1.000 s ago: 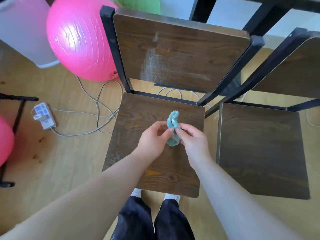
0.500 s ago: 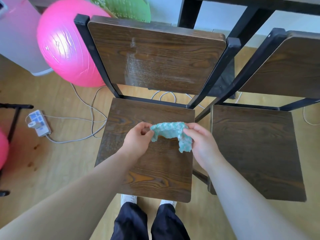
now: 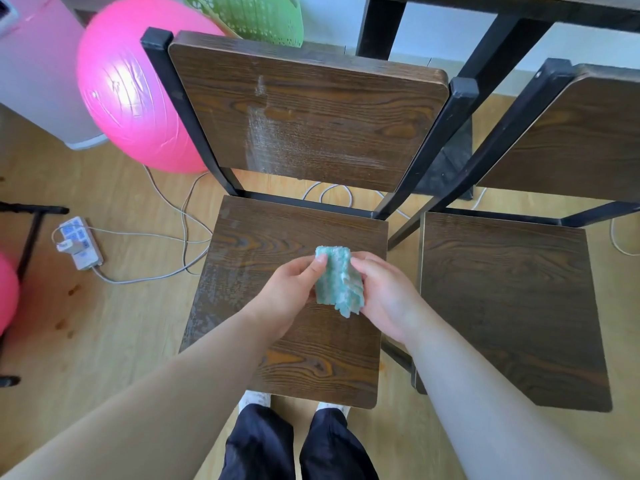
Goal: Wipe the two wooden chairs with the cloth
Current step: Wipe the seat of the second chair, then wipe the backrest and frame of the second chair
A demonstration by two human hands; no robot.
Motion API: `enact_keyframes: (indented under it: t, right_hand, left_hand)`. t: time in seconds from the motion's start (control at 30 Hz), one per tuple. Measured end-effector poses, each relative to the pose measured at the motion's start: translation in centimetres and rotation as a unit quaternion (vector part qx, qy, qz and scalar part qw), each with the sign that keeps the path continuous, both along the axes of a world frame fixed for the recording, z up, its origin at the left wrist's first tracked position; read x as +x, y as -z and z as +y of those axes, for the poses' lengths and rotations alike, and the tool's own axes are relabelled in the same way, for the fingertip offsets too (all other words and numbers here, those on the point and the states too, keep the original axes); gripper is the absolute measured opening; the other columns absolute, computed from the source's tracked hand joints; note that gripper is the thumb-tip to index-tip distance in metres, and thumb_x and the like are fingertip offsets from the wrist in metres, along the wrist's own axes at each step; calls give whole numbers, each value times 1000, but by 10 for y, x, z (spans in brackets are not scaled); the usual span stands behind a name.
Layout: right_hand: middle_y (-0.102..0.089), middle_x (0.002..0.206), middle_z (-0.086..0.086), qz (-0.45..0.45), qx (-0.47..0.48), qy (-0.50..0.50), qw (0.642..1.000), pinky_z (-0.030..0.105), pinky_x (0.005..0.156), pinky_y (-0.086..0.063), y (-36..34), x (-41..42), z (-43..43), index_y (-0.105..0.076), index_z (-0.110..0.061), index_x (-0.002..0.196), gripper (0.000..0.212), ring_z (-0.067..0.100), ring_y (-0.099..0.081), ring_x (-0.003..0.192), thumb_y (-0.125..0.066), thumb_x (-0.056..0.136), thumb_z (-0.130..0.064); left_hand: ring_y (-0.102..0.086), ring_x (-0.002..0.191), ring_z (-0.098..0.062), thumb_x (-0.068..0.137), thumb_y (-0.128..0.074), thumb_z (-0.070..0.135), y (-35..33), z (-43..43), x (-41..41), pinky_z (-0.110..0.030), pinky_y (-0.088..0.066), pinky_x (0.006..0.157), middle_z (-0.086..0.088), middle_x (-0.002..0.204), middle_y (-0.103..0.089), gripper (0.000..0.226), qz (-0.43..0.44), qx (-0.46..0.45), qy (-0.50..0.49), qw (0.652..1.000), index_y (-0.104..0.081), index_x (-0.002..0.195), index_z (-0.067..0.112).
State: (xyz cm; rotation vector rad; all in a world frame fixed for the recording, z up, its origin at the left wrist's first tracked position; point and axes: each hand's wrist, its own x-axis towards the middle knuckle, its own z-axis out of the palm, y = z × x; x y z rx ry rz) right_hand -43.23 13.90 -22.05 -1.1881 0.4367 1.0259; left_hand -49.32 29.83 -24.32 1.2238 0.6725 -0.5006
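Now that the cloth (image 3: 337, 284) is folded into a small thick pad, where half a second ago I had it stretched wide between my hands and before that twisted into a rope, I judge the shaping done and the wiping ready to start. My left hand (image 3: 289, 292) pinches its left edge, thumb tip near the top corner. My right hand (image 3: 384, 296) curls its fingers round the right side. Both grip it, and neither has a finger free. The pad hangs above the middle of the left chair (image 3: 263, 244), and I cannot tell whether its lowest corner touches the wood.

Pale dusty patches show along the seat's left edge, and whitish streaks cross the backrest (image 3: 304, 109), so I take this chair to need work still. The right chair (image 3: 502, 306) looks darker and cleaner, though I cannot be sure.

For strokes, the seat lies open on all sides of my hands. Its front edge is just above my legs. Its right edge runs just beside the other seat with a narrow gap between. At the back, black metal posts stand at the corners. A pink ball (image 3: 135, 91) sits behind the left post, and cables (image 3: 183, 237) trail over the floor to the left.
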Motion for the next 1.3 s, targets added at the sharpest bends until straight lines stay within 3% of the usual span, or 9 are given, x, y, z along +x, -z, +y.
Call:
enact_keyframes:
  t: [0.17, 0.37, 0.43, 0.5, 0.6, 0.7, 0.9, 1.07, 1.3]
  right_hand:
    - [-70, 119, 4, -86, -30, -89, 992, 44, 95, -55, 1, -6, 2, -55, -17, 132, 47, 21, -69, 109, -72, 89, -26]
    - [-68, 111, -8, -208, -215, -58, 952, 44, 93, -57, 8, 0, -4, -63, -27, 119, 27, 11, -66, 103, -67, 92, -28]
    - [-63, 123, -8, -177, -212, -73, 958, 43, 103, -51, 10, 1, -6, -58, -25, 129, 49, 10, -60, 115, -66, 88, -50]
    - [-63, 130, 0, -78, -114, -101, 985, 44, 108, -45, 12, 1, -8, -53, -21, 135, 69, 17, -59, 121, -65, 81, -62]
    - [-63, 133, 12, 52, 59, -96, 992, 44, 108, -44, 9, -3, -9, -51, -13, 137, 59, 26, -59, 125, -57, 90, -47]
    - [-58, 138, 16, 94, 137, -88, 982, 44, 111, -41, 7, -4, -8, -45, -6, 141, 65, 28, -55, 130, -57, 87, -39]
    - [-72, 117, 9, 29, 6, -87, 996, 41, 99, -53, 5, -2, 0, -59, -6, 127, 39, 23, -68, 110, -69, 89, -10]
    - [-75, 108, 4, -10, -55, -58, 997, 41, 93, -57, 1, 0, 0, -65, -12, 115, 25, 20, -71, 103, -69, 90, -12]
    - [-72, 115, 6, -7, -61, -20, 998, 44, 93, -56, -9, -1, -2, -63, -12, 121, 29, 23, -70, 106, -68, 92, -13]
  left_hand:
    - [-69, 108, -33, 103, -53, 19, 1, 0, 1, -53, -50, 102, -18, 112, -73, 28, 33, -32, -93, 995, -64, 117, -3]
    - [-72, 102, -25, 104, -51, 24, -5, 5, 1, -44, -57, 90, -11, 111, -74, 22, 29, -36, -96, 994, -63, 116, 9]
    - [-72, 103, -26, 105, -50, 24, -8, 6, -1, -44, -58, 87, -10, 112, -74, 22, 29, -51, -83, 995, -62, 119, 11]
    - [-71, 106, -28, 105, -48, 24, -11, 7, -4, -45, -58, 88, -11, 115, -73, 24, 21, -67, -56, 996, -60, 122, 11]
    - [-70, 108, -28, 105, -48, 24, -13, 9, -6, -45, -57, 88, -12, 117, -72, 25, 12, -75, -27, 997, -59, 125, 12]
    - [-69, 110, -30, 105, -50, 24, -13, 13, -7, -48, -56, 91, -13, 119, -71, 26, 16, -76, -29, 997, -60, 125, 11]
    - [-72, 104, -27, 104, -53, 24, -16, 19, -3, -47, -58, 89, -10, 114, -74, 24, 29, -35, -28, 999, -63, 122, 13]
    - [-73, 99, -29, 101, -58, 21, -19, 23, 0, -47, -59, 86, -12, 109, -75, 20, 42, -11, -35, 998, -65, 115, 9]
    - [-74, 96, -27, 98, -61, 10, -19, 30, 3, -36, -60, 75, -12, 104, -75, 16, 28, -22, -26, 999, -66, 112, 6]
